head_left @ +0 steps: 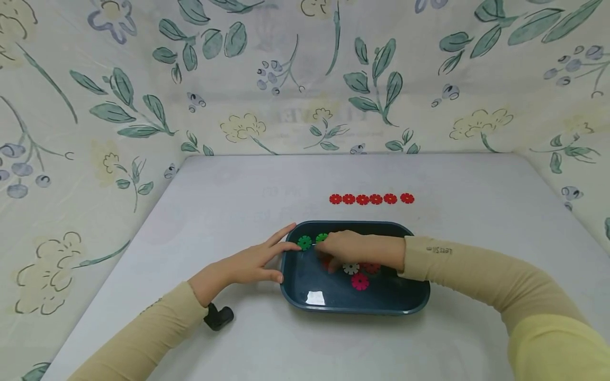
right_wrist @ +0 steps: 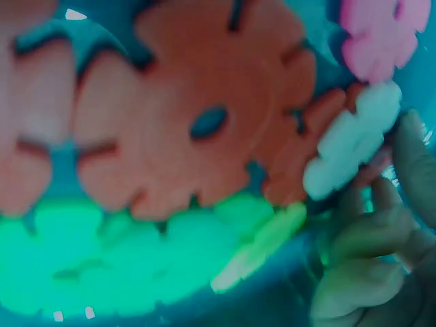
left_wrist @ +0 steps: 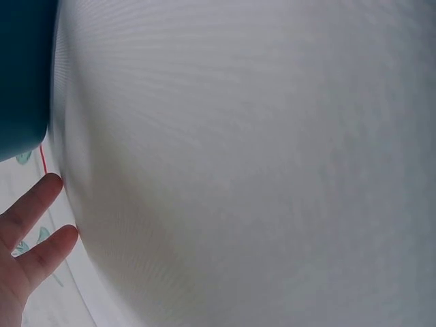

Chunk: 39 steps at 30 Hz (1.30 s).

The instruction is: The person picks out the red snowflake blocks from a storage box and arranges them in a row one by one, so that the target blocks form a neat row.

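Observation:
A dark blue tray (head_left: 314, 309) sits on the white table, holding flower-shaped notched discs. My left hand (head_left: 254, 262) spreads its fingers at the tray's left rim; in the left wrist view its straight fingers (left_wrist: 41, 255) show low at the left. Inside the tray, my right hand (head_left: 345, 248) reaches down among the discs with bent fingers. A green disc (head_left: 304, 243) lies in the far left corner, and another green disc (head_left: 321, 237) is at the right fingers. Red, white (head_left: 351, 269) and pink (head_left: 360, 281) discs lie under and beside this hand. I cannot tell whether it pinches one.
Beyond the tray, several red discs (head_left: 362, 199) lie in a row on the table (head_left: 238, 196). A small black object (head_left: 219, 317) is by the left wrist. Floral cloth (head_left: 286, 79) stands behind the table and along its sides.

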Each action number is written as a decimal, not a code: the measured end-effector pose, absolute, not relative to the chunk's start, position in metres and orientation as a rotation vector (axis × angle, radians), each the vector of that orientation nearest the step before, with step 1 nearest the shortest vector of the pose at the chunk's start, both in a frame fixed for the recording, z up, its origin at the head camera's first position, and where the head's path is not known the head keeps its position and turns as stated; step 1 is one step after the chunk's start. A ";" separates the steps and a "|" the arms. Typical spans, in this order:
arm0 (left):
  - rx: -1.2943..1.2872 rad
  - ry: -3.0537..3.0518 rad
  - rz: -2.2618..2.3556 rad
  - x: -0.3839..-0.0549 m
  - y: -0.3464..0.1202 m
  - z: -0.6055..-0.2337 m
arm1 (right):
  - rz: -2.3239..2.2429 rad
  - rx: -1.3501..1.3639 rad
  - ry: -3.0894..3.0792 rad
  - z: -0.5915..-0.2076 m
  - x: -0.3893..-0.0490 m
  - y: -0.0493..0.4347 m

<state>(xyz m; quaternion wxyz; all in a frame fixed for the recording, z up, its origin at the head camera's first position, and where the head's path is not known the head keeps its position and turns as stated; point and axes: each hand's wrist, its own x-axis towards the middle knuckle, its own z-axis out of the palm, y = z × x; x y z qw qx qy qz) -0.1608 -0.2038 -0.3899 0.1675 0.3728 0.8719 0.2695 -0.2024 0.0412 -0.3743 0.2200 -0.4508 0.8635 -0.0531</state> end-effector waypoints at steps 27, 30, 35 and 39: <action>1.066 2.485 0.765 -0.160 -0.205 -0.390 | -0.489 -1.250 2.121 -0.375 -0.206 0.035; 1.067 2.485 0.766 -0.161 -0.205 -0.390 | -0.484 -1.207 2.110 -0.372 -0.206 0.036; 1.067 2.477 0.765 -0.160 -0.204 -0.389 | -0.522 -1.144 2.105 -0.364 -0.209 0.038; 1.059 2.480 0.758 -0.160 -0.204 -0.388 | -0.589 -1.156 2.096 -0.351 -0.212 0.041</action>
